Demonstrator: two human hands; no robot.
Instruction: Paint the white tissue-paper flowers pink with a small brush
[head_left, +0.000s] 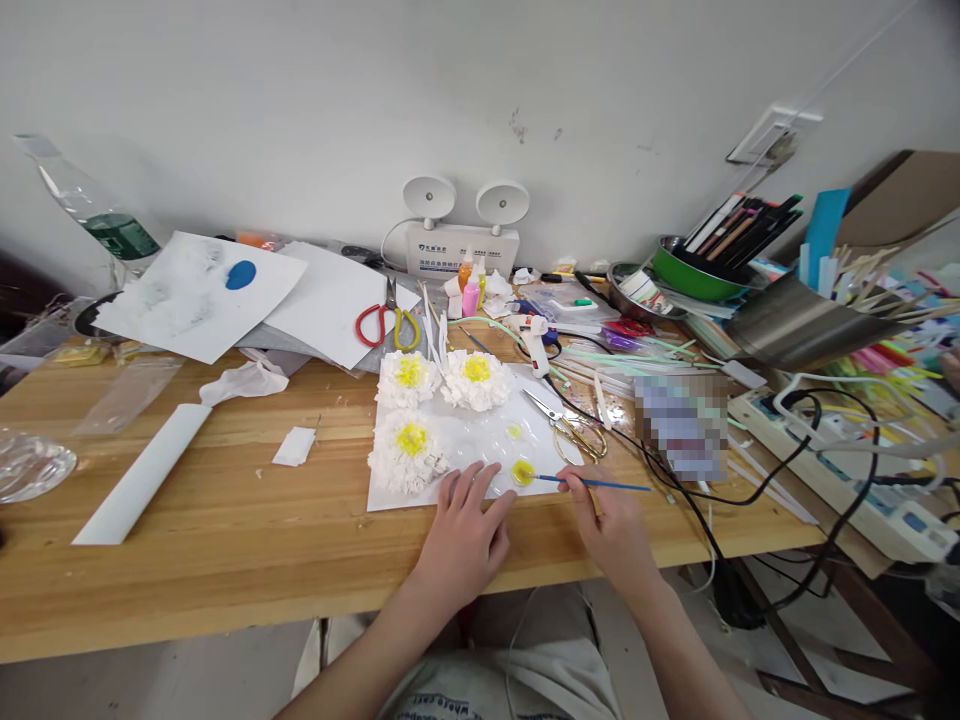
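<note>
While I watched through the head camera from my remote station, the left hand (466, 525) lay palm down near the middle of the bench's front edge, its fingers loosely spread and gripping nothing, their tips over the left part of a clear palette (491, 445); whether they pressed on it I could not tell. My right hand (615, 530), just to the right along the same edge, had thumb and fingers closed in a pinch on a slim blue paintbrush (611, 486), whose tip sat in a well of yellow paint (523, 470) at the palette's near right. Palette and left fingertips were over a white sheet (382, 500) on the wooden bench (262, 580), and three ruffled white flowers (410, 450) with yellow centres filled the sheet's left side and far edge. Gold-handled scissors (568, 428) overlapped its right edge, beyond the brush. Towards the bench's far edge I saw red-and-yellow-handled scissors (391, 300), a pink bottle (471, 295) and a glue gun (532, 340); a curled white paper (146, 480) lay towards the left end, and a power strip (847, 480) stretched along the right edge
</note>
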